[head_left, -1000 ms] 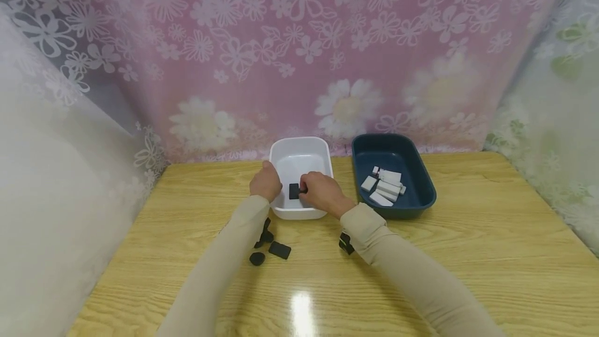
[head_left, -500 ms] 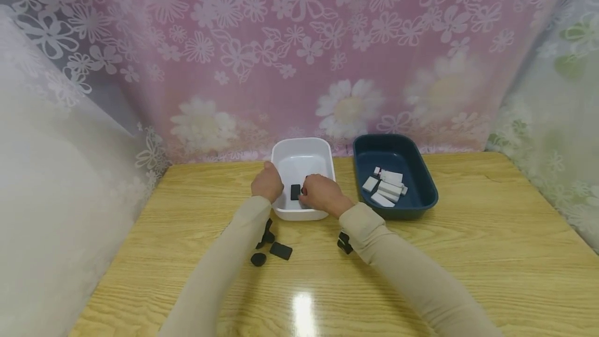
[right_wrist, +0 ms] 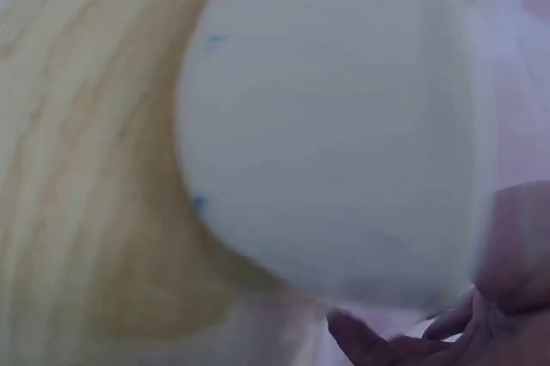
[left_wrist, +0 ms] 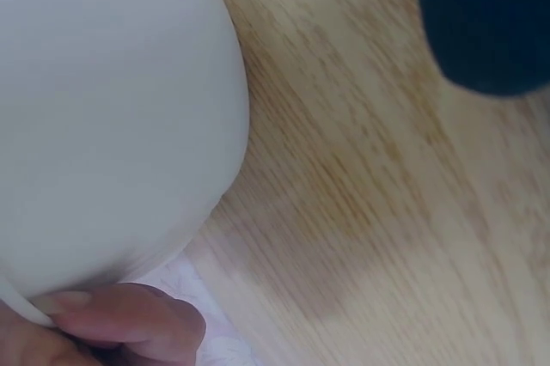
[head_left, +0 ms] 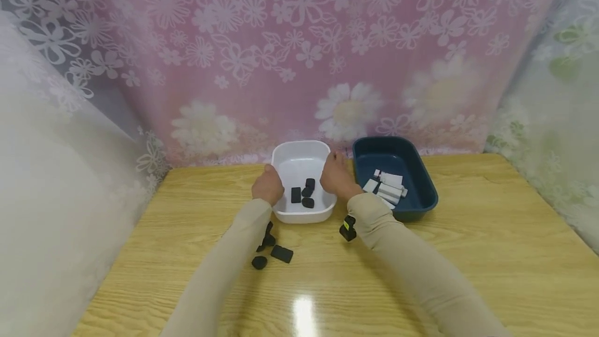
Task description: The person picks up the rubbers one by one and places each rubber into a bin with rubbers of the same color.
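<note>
A white plastic basin (head_left: 303, 217) stands on the table, with several small black pieces (head_left: 296, 195) on its bottom, some flat and rectangular, some rounded. My left hand (head_left: 268, 185) pinches the basin's left rim; in the left wrist view the thumb and fingers (left_wrist: 129, 319) are at the rim. On the right rim, my right hand (head_left: 338, 176) has curled fingers at the edge. The right wrist view is blurred, with the right fingers (right_wrist: 365, 340) beside the basin's outer wall (right_wrist: 326, 125).
Right of the white basin stands a dark blue basin (head_left: 423, 191) with several small white boxes (head_left: 389, 191) in it. More black pieces (head_left: 282, 254) lie on the wooden table (head_left: 299, 274) in front, partly behind the left sleeve. A floral curtain (head_left: 262, 66) hangs behind.
My right hand has moved out of the white basin to its right rim and left the black pieces inside, which now show. The left hand stays at the left rim.
</note>
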Tool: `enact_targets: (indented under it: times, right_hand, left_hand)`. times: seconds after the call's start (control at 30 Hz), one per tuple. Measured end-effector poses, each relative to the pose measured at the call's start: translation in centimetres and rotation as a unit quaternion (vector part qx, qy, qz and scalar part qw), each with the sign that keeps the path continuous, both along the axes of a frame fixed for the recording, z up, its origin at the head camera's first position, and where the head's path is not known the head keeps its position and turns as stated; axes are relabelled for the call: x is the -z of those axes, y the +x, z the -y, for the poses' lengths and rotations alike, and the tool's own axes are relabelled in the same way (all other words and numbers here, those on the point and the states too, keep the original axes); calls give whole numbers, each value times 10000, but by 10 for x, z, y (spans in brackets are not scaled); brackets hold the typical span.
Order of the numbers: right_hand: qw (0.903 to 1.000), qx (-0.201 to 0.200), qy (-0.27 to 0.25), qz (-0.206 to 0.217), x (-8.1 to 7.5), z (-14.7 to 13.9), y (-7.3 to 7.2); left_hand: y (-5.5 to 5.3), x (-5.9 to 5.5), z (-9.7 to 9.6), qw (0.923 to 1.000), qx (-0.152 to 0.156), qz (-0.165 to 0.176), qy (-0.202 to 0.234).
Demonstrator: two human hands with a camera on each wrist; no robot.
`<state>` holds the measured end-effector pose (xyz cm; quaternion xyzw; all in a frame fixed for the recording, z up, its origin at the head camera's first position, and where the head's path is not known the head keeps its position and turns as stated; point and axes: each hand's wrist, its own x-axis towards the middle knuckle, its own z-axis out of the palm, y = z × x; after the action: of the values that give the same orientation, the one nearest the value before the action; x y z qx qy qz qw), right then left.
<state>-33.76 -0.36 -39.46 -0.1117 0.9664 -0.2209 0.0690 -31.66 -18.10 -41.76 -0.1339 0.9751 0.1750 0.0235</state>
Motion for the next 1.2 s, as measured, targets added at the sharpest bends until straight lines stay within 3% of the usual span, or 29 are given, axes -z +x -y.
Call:
enact_targets:
  times: [0.13, 0.27, 0.43, 0.6, 0.7, 0.87, 0.97, 1.1, 1.2]
  right_hand:
    - [9993, 172, -25, 326, 10, -1, -6]
    - [9975, 324, -606, 161, 17, -1, -9]
    - [9883, 587, -1407, -53, 24, 0, -8]
    - [9770, 1109, -1816, 138, 31, 2, -7]
    - [9717, 1423, -1877, 198, 35, 3, -7]
    - [9739, 1537, -1665, 111, 33, 8, -8]
    - [9749, 1599, -1541, 133, 33, 10, -7]
    - [9752, 1660, -1461, 127, 32, 10, -4]
    - [9757, 1670, -1415, 103, 30, 9, -4]
  left_hand:
    - [-1, 1, 2, 10000, 34, 7, 11]
    - [0, -1, 4, 10000, 18, -64, 19]
    - [0, 0, 8, 9999, 95, -19, 49]
    - [-3, 9, 16, 9994, 248, 245, 77]
    - [-6, 12, 20, 9978, 417, 390, 347]
    - [-6, 9, 28, 9932, 682, 501, 801]
    - [0, 5, 30, 9942, 750, 333, 697]
    - [11, -4, 38, 9951, 804, -219, 527]
    - [24, -14, 50, 9909, 1095, -484, 622]
